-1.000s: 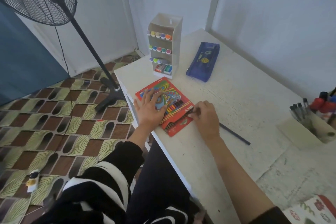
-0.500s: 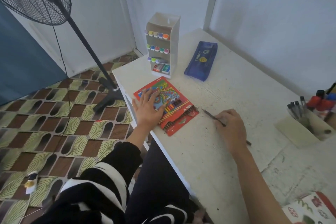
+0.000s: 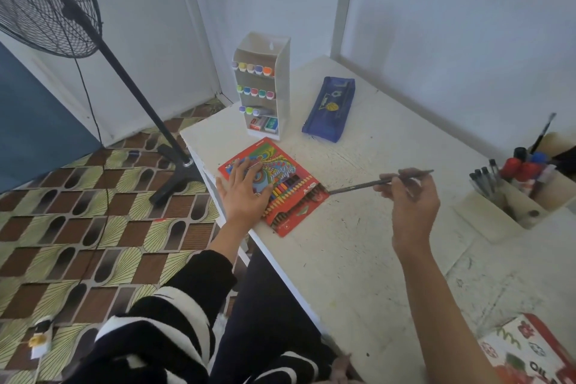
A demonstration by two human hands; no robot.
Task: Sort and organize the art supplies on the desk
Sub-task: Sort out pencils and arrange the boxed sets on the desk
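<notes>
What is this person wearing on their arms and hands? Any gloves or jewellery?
No gloves, rings or watch show. The left hand comes out of a black sleeve pushed up the forearm, with broad white stripes nearer the shoulder. The right hand and forearm are bare; no sleeve is in view there.

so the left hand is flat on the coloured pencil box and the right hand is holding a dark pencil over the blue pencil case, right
Not quite. The head view shows the right hand holding the dark pencil beside the coloured pencil box, tip towards it, not over the blue pencil case. The left hand is flat on the box.
</notes>
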